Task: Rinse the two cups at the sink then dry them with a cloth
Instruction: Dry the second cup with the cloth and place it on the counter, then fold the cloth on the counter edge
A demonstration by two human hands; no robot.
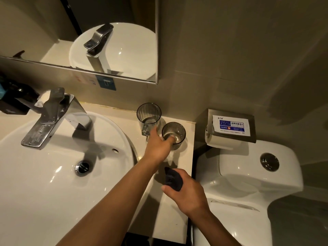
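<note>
Dim, warm yellowish light from above. White glare spots on the sink (53, 166) at lower left; soft shadows on the counter (179, 219). Wide-angle bending at frame edges; slight overall softness.

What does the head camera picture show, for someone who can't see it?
The left hand grips the nearer cup on the counter beside the sink, with the farther cup upright behind it. The right hand holds a dark cloth.

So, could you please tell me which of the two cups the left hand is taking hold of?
The left hand takes the nearer cup, the one closer to the counter's front edge; its fingers reach into it. The far cup by the wall stands untouched.
</note>
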